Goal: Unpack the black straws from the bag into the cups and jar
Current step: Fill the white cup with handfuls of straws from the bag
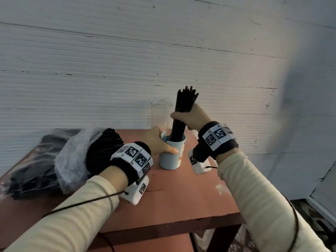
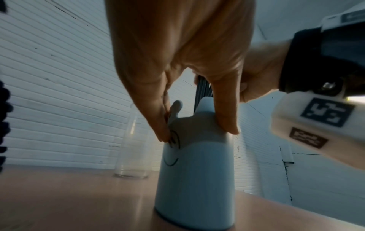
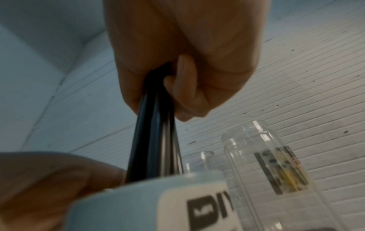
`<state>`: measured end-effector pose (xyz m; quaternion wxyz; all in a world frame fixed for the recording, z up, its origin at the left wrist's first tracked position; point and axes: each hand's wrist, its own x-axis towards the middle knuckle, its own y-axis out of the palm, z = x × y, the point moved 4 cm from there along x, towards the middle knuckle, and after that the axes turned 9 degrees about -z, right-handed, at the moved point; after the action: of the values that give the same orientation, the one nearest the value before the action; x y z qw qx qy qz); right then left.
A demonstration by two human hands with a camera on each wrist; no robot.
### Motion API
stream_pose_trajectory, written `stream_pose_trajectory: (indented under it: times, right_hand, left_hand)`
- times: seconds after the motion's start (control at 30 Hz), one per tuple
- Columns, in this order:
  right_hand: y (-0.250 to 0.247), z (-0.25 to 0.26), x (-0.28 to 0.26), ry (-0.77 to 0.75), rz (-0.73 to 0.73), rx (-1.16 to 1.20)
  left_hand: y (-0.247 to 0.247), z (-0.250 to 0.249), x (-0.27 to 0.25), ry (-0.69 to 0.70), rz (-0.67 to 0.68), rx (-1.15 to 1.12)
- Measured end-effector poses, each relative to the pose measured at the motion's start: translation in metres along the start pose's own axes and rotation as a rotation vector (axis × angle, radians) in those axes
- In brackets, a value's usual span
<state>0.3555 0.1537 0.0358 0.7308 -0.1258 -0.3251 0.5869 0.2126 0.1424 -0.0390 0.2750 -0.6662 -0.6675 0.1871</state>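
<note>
A pale blue cup [image 1: 171, 157] [image 2: 195, 171] [image 3: 150, 203] stands upright near the middle of the reddish table [image 1: 181, 193]. My left hand [image 1: 158, 142] [image 2: 177, 78] grips it round the rim, thumb on the near side. My right hand [image 1: 190, 117] [image 3: 177, 62] holds a bundle of black straws [image 1: 183, 110] [image 3: 154, 140] upright, their lower ends inside the cup. The plastic bag [image 1: 69, 157] of black straws lies at the table's left. Behind the cup stands an empty clear glass [image 1: 161, 115] [image 2: 132, 148]. In the right wrist view a clear jar [image 3: 266, 164] with a label stands beside the cup.
A white ribbed wall [image 1: 127, 60] runs close behind the table. The table's front edge [image 1: 172, 228] is near me, and its right edge drops off past my right wrist. A small white scrap [image 1: 220, 188] lies on the table at the right.
</note>
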Motion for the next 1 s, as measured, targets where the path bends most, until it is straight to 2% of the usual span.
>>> stream_pose_trajectory:
  times: [0.07,0.17,0.37,0.53,0.63,0.7,0.77,0.83,0.93,1.0]
  right_hand:
    - [0.012,-0.007,0.004,0.053,0.063,-0.125]
    - [0.022,-0.014,0.007,0.107,0.077,-0.232]
    - [0.019,-0.02,0.001,0.142,0.075,-0.071]
    - [0.002,-0.02,-0.007,0.067,-0.062,-0.075]
    - [-0.008,-0.009,-0.019,-0.08,-0.255,-0.044]
    - [-0.011,0.002,-0.032,-0.199,-0.382,0.056]
    - [-0.008,0.014,-0.046,-0.281,-0.424,0.169]
    - [0.004,0.023,-0.059,-0.28,-0.359,0.256]
    - [0.037,0.03,-0.07,-0.199,-0.136,0.306]
    - [0.062,0.034,-0.076,-0.157,0.02,0.28]
  left_hand:
    - [0.0,0.002,0.0,0.003,-0.007,-0.013]
    - [0.0,0.004,0.0,0.003,0.0,-0.056]
    - [-0.002,0.002,-0.003,0.024,0.002,-0.046]
    - [-0.001,-0.002,-0.007,0.007,0.014,-0.063]
    - [-0.002,-0.003,-0.011,0.016,0.014,-0.095]
    - [-0.009,-0.003,-0.018,0.017,-0.034,-0.076]
    - [-0.025,-0.003,-0.027,0.038,-0.124,-0.089]
    - [-0.048,-0.004,-0.042,0.108,-0.243,-0.135]
    - [-0.088,-0.001,-0.067,0.246,-0.435,-0.138]
    - [-0.112,0.008,-0.079,0.274,-0.519,-0.086]
